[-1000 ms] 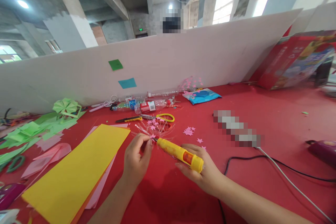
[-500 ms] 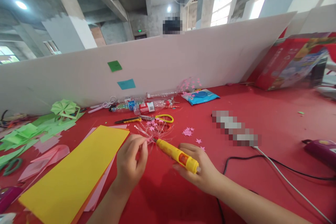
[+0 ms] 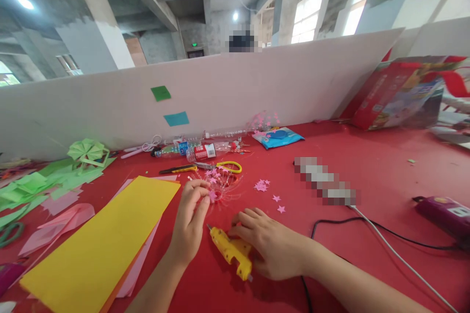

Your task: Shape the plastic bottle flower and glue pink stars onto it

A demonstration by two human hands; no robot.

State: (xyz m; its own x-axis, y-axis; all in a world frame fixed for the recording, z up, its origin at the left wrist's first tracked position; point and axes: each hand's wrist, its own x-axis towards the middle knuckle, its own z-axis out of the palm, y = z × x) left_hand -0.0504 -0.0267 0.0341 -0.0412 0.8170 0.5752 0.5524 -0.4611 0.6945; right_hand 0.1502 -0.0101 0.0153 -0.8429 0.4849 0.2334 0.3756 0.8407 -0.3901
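My left hand (image 3: pixel 191 217) pinches a pink paper star (image 3: pixel 212 196) between thumb and fingertips. It is held at the edge of a clear plastic bottle piece cut into curling strips (image 3: pixel 229 187), with several pink stars on it and a red ring at its middle. A yellow glue gun (image 3: pixel 229 249) lies on its side on the red table, its nozzle towards the plastic piece. My right hand (image 3: pixel 273 239) is just right of the glue gun, fingers loosely apart over its handle. More pink stars (image 3: pixel 261 185) lie beyond this hand.
Yellow paper (image 3: pixel 106 239) lies at left, near green paper scraps (image 3: pixel 55 186). Behind are a box cutter (image 3: pixel 178 169), yellow-handled scissors (image 3: pixel 229 167), plastic bottles (image 3: pixel 205 151) and a blue wipes pack (image 3: pixel 279 138). Cables (image 3: pixel 389 238) run right towards a purple tool (image 3: pixel 444 215). A white board (image 3: pixel 220 88) closes the back.
My right hand has lowered the glue gun from the plastic piece onto the table and loosened its fingers. My left hand has shifted slightly right with the star.
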